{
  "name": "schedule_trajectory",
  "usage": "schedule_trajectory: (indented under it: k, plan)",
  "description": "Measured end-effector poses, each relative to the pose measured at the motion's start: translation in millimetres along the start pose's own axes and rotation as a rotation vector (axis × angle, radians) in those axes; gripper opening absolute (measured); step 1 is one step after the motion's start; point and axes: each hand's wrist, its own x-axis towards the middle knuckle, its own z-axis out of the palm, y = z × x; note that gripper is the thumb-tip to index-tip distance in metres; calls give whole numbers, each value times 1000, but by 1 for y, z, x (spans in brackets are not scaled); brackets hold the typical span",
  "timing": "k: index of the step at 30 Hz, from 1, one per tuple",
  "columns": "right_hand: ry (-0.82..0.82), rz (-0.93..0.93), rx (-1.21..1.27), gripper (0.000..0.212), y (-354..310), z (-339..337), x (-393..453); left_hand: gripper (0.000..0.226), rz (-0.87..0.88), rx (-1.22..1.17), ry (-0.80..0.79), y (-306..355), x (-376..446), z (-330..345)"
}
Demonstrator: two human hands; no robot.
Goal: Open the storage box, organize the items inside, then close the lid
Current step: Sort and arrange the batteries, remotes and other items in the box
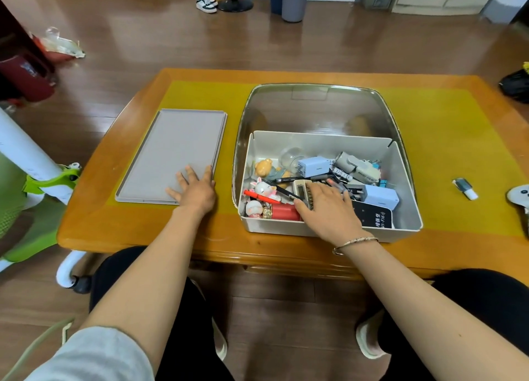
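Two bare forearms are seen reaching out over dark-clad knees toward a low wooden table (137,140). The left hand (194,190) is laid flat, fingers spread, on the near right corner of the grey lid (171,151), which lies upside up on the left of the table, already off. Nothing is gripped there; the lid is only pressed. The right hand (326,203), a bracelet at its wrist, is lowered into the storage box (409,191) on the right, fingers loosely extended over the jumble; whether anything is actually pinched beneath them cannot be told. Under that hand a beige calculator (300,190) is partly covered. Around it are crowded a pale blue charger (380,196), a bear figurine (264,167), a red pen (260,196) and a clear bulb-like object (290,157) at the far side. The sorting is judged barely begun. The contents look light and mostly rigid, but the glassy piece could be fragile and is best lifted by its body, not dragged. Pens are likely to roll and are best gathered together. The lid looks thin, stiff and light, best taken by its long edges for closing.
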Motion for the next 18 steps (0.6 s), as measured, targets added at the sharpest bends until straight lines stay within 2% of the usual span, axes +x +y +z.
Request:
schedule_trajectory:
  k: [4,8,10,12,15,18]
  plan:
    - [124,-103,55,55,6,-5,-5,48,9,-9,-29,-4,-1,-2]
    - [182,-83,81,53,22,-17,-7,49,14,23,-48,-8,-5,-9]
    - [230,-54,76,51,34,-28,-6,49,28,37,-11,-1,-9,-15]
    - [266,-21,56,48,48,-41,-6,49,87,24,116,13,-15,-23]
    - [285,48,-17,52,75,-57,-5,50,196,-130,281,44,-28,-35]
    - [265,248,-63,58,103,-67,-6,52,227,-326,196,76,-39,-41]
